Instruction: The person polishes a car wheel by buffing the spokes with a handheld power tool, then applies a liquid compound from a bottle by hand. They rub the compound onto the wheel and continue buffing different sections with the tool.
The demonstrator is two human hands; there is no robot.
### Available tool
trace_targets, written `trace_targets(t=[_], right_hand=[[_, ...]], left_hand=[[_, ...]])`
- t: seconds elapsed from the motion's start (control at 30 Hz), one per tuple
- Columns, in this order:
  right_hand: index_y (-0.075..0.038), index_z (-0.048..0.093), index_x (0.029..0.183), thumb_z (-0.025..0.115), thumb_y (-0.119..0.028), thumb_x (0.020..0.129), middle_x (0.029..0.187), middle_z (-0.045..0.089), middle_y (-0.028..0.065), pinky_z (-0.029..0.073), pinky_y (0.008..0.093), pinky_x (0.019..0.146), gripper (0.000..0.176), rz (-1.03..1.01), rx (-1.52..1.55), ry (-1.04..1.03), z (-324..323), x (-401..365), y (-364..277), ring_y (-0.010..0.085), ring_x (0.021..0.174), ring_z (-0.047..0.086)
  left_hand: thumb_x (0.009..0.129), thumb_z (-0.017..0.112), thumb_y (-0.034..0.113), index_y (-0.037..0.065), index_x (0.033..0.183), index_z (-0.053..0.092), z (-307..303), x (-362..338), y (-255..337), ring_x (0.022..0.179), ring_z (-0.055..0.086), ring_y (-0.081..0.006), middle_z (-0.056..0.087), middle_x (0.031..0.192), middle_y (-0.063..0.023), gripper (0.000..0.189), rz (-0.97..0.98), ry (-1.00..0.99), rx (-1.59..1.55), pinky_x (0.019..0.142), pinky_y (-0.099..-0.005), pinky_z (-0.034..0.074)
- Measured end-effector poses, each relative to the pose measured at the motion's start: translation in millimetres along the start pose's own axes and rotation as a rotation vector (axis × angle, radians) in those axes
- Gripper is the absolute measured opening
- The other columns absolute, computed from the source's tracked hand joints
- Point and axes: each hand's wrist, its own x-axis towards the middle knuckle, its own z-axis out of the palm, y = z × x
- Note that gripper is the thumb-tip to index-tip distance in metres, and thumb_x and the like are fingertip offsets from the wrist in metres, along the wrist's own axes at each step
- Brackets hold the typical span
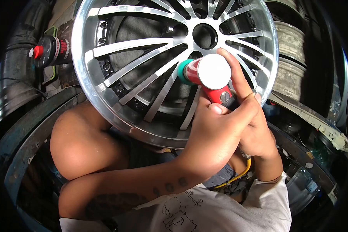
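A small red air polisher (216, 94) with a white round cap and a green pad rests over the spokes of a silver alloy wheel (137, 44), just below its centre hole. The pad overlaps one of the lower spokes in this view. My left hand (216, 131) wraps round the near side of the tool, thumb lying along its red body. From the right, my right hand (259, 123) grips the handle, with its index finger stretched up beside the cap. A yellow air hose (241, 174) runs down from beneath my hands. Palms and fingers hide most of the handle.
At left stands a dark bottle of compound (58, 50) with a red cap. Stacked wheel rims (292, 40) are at the right, beyond a worn metal edge (309, 120). A clear plastic bottle (303, 189) lies at lower right. My bent knee (75, 139) is below the wheel's left side.
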Motion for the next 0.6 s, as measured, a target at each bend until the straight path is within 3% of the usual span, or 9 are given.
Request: trace_targets(t=[0.27,0.37,0.6], right_hand=[[-0.001,0.028,0.165,0.065,-0.003,0.097,0.155,0.052,0.017,0.038,0.0325,0.115,0.077,-0.091,-0.046,0.018,0.6,0.8,4.4,0.0204,0.138,0.052],[-0.002,0.028,0.165,0.064,-0.002,0.097,0.154,0.052,0.0167,0.038,0.0322,0.115,0.077,-0.131,0.105,0.021,3.1,3.4,6.3,0.0198,0.137,0.053],[-0.002,0.027,0.166,0.065,-0.003,0.096,0.154,0.051,0.0158,0.037,0.0315,0.115,0.079,-0.069,-0.03,0.025,2.3,1.4,4.6,0.0191,0.137,0.051]], left_hand=[[0.093,0.073,0.014,-0.004,0.155,0.031,-1.8,1.1,0.9,0.138,0.049,-0.0191,0.049,0.149,-0.0163,0.077,-0.006,-0.009,0.012,0.113,-0.0357,0.041],[0.093,0.073,0.014,-0.004,0.156,0.031,0.5,0.2,-0.7,0.137,0.049,-0.0191,0.048,0.149,-0.0159,0.078,0.022,0.006,-0.005,0.112,-0.0359,0.042],[0.093,0.073,0.014,-0.003,0.156,0.031,-0.5,1.9,2.9,0.138,0.048,-0.0195,0.047,0.15,-0.0156,0.078,0.032,-0.009,0.032,0.113,-0.0364,0.041]])
